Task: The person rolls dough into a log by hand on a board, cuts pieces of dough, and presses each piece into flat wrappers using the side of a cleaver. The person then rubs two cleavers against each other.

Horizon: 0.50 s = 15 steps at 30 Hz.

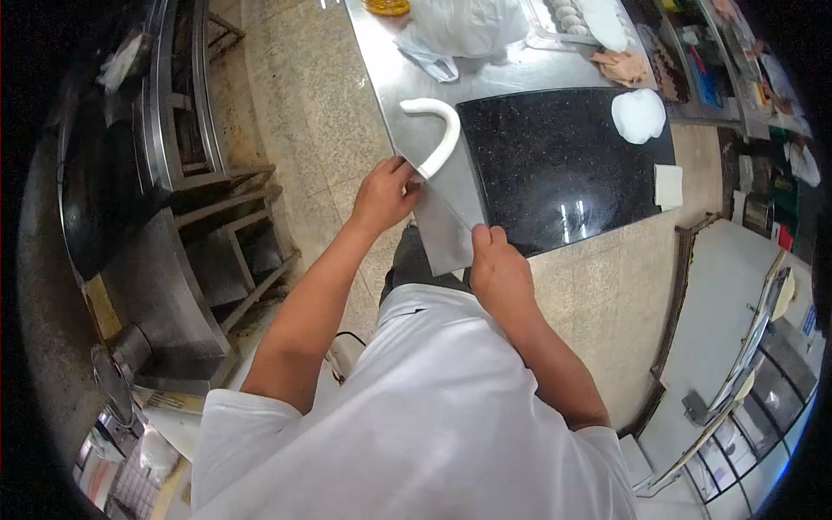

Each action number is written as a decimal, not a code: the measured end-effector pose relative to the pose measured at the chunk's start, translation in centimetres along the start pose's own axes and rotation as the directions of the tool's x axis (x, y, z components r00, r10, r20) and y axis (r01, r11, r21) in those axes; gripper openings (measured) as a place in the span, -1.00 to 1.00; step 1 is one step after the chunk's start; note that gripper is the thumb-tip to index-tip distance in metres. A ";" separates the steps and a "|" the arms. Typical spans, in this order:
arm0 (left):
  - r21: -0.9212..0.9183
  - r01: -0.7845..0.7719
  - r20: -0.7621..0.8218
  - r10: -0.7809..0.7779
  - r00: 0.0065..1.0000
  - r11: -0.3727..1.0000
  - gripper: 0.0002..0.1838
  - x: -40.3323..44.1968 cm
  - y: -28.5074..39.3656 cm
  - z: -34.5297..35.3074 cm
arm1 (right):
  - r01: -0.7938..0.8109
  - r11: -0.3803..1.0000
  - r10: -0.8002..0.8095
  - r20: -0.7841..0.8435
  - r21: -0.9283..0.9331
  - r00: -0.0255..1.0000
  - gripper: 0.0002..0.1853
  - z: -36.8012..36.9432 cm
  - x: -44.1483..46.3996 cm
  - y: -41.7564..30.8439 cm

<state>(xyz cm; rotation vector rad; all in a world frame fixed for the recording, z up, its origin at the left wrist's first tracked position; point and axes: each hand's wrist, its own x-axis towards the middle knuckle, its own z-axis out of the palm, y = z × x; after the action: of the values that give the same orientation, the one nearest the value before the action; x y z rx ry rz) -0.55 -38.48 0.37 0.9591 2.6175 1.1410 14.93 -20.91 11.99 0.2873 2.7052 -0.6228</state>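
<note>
A smooth white rope of dough [446,143] lies curved like a hook on the steel table [451,204], beside a black stone slab. At its near end is my left hand [387,196], the fingers curled in against the dough. My right hand [503,267] is closed at the table's near edge. From its fingers a thin blade-like tool [455,212] points toward the end of the rope. Seen edge-on, its exact kind is unclear, and its grip end is hidden inside the hand.
On the black slab [563,173] sit a white round lump [639,116] and a pale square piece [668,186]. Farther back are a plastic bag [468,26], a tan cloth [620,67] and a tray of round white pieces [568,19]. Steel shelving [234,234] stands left.
</note>
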 end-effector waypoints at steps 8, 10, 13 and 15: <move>-0.095 0.116 0.046 -0.112 0.993 0.989 -0.70 0.9 0.3 -0.8 | -0.086 0.993 0.080 0.068 0.086 0.994 -0.82 2.1 1.4 1.8; -0.288 0.149 -0.056 -0.172 0.983 0.946 -0.75 0.9 -0.3 -0.2 | -0.127 0.985 0.117 0.089 0.119 0.989 -0.79 2.0 0.0 2.9; -0.104 0.085 -0.085 -0.094 0.992 0.991 -0.79 2.1 -0.3 -1.7 | -0.123 0.976 0.114 0.059 0.182 0.992 -0.78 3.4 -4.2 6.3; 0.030 0.169 -0.005 -0.169 0.986 0.985 -0.76 3.4 3.3 -2.1 | -0.117 0.903 0.136 -0.018 0.413 0.991 -0.82 3.5 -7.6 9.2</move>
<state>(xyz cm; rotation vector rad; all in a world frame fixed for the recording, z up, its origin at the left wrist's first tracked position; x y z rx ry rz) -2.33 -36.00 4.55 0.7235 2.6648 1.0655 25.46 -15.26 8.37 0.5848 2.5467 -1.1585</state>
